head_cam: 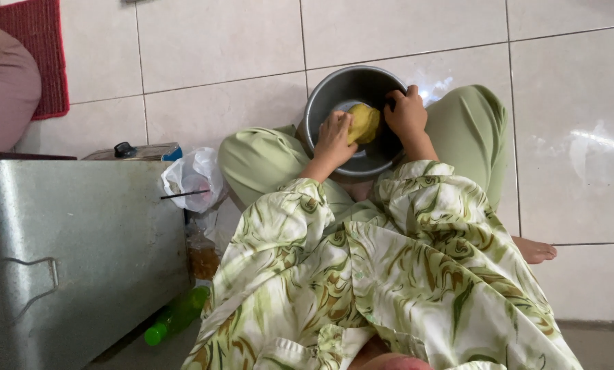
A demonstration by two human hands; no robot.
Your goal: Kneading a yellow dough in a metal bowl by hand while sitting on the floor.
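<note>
- From my remote seat, I see a person sitting on the tiled floor [218, 41] in green trousers and a patterned green shirt, with a round metal pot [334, 92] tilted between the knees, its mouth facing the camera
- Risk, my judgement: the pot rests on the lap rather than on a flat surface, held only at the rim; if that hold loosens, it could roll off the legs onto the tiles
- Risk, my judgement: the yellow sponge [364, 122] is pressed against a smooth curved wall; if it is wet, it could slip out of the fingers and drop into the pot
- Left hand [334, 137]: grip partly curled, fingers closed on the yellow sponge, which sits inside the pot against its inner wall
- Right hand [406, 113]: grip curled over the pot's right rim, fingers hooked inside, steadying it
- Surroundings: a large metal box [74, 253] stands at the left; just beside it are a white plastic bag [194, 175] and a green bottle [176, 318] lying on the floor
- A red mat [36, 48] lies at top left, with part of another person [5, 89] beside it
</note>
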